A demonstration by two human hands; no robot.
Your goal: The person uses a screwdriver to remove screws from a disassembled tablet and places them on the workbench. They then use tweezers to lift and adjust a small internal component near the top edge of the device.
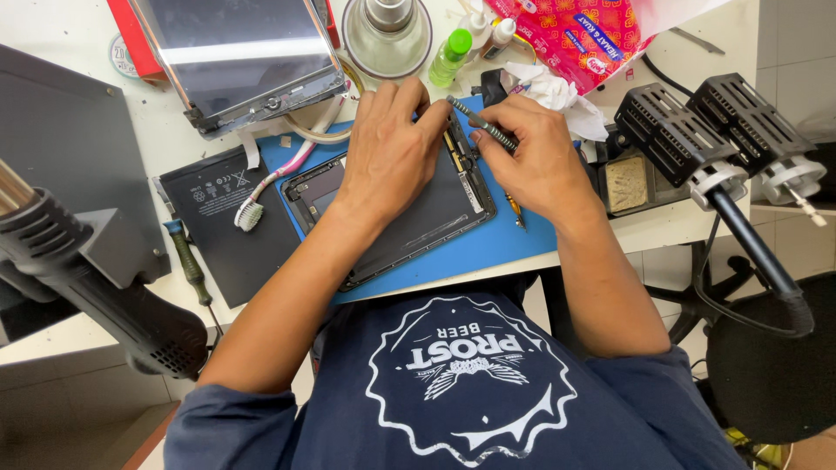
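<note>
Now my left hand (387,148) lies flat on the opened dark tablet shell (409,218), fingers spread, while my right hand (531,157) pinches a slim grey screwdriver (482,126) at its top edge, which needs steady aim

The left hand (389,148) covers the middle of the opened tablet (392,213), so the parts beneath the palm cannot be seen. Right of the tablet, the right hand (531,161) hides the lower end of the thin tool (482,126) it grips. Above the tablet, the lifted screen panel (239,57) and the round metal base (387,35) are cut off by the picture's top edge. Left of the tablet, the heat gun (96,287) runs out past the left edge. Small components along the tablet's far rim are too small to tell apart.
</note>
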